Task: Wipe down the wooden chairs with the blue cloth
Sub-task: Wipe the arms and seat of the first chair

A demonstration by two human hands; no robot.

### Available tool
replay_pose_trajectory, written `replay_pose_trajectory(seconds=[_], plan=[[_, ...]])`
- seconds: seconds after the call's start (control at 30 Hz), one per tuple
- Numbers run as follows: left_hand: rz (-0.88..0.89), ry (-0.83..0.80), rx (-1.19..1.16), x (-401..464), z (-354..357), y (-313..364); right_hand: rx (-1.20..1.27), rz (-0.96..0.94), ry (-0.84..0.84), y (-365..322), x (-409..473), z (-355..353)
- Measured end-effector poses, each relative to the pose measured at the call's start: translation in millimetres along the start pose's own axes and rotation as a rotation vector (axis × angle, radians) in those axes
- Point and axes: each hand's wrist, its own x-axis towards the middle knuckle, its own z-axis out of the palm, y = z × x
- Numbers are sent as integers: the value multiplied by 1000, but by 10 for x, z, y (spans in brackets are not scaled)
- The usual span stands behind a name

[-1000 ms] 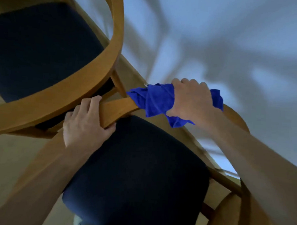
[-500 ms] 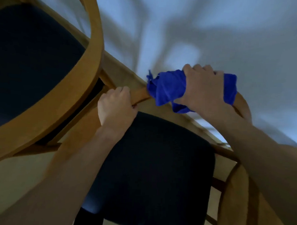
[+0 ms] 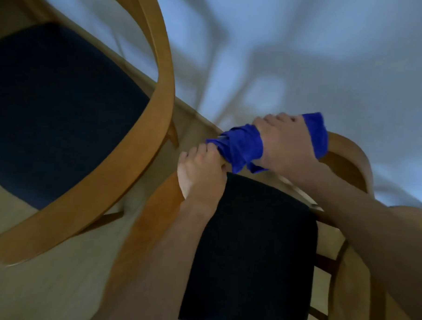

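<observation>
Fingers (image 3: 277, 119) on blue cloth (image 3: 242, 149), chair rail (image 3: 345, 151), pale floor (image 3: 330, 56)

Bkgd: pale grey-white wall (image 3: 330, 56) across upper right w/ soft blurred dark shadows (image 3: 277, 66) on it, light beige floor (image 3: 42, 285) at lower left and bottom, a beige strip (image 3: 192, 125) running diagonally along wall base; detail blurred.
</observation>
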Motion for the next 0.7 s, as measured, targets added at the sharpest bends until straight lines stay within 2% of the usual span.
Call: replay_pose_trajectory(seconds=[0.1,0.17,0.2,0.33,0.43,0.5,0.57,0.63,0.7], plan=[[5,23,11,8,-6,15,-53,327,49,89,-191,37],[-2,43,14,13,5,18,-66,430,-1,-124,-103,21],[2,43,16,12,11,19,-63,387,-28,-272,-20,11],[22,30,38,21,-4,31,13,-81,-31,-548,126,61],[41,46,69,13,7,20,3,-175,25,-163,76,41],[52,61,85,3,22,5,59,-45,86,174,-59,55],[66,99,89,6,27,7,118,218,152,475,-273,98],[68,127,108,-3,40,25,151,516,178,492,-419,152],[76,140,150,-1,54,44,123,683,170,264,-349,144]])
